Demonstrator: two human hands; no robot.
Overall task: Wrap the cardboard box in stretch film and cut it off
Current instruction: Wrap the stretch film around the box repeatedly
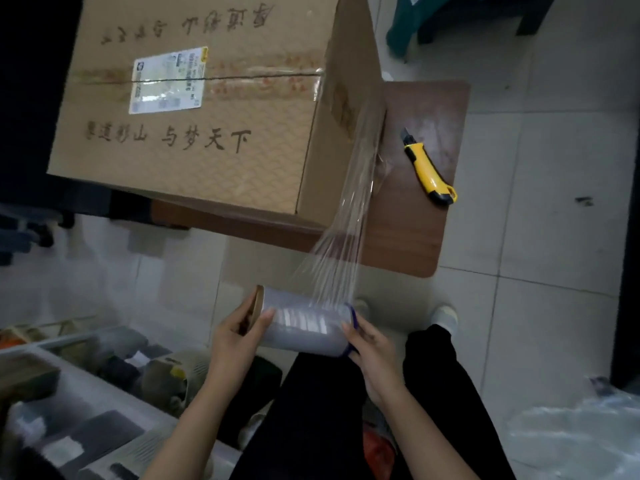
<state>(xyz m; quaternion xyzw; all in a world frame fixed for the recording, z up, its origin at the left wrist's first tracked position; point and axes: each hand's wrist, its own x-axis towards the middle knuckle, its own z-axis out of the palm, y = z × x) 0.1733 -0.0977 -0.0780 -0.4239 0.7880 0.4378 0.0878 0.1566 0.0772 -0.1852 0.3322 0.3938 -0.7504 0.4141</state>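
1. The cardboard box (194,109) sits on a small brown wooden table (408,237), its taped top seam and white shipping label (168,80) facing up.
2. A person holds the stretch film roll (304,323) low in front of the table, above their dark-trousered legs.
3. The left hand (239,336) grips the roll's cardboard-core end, thumb curled over the film.
4. The right hand (372,355) clasps the opposite, blue-rimmed end, fingers wrapped round it.
5. A taut sheet of stretch film (349,216) runs from the roll up to the box's right side, clinging there.
6. A yellow utility knife (427,169) lies on the table just beside the box, blade end pointing away.
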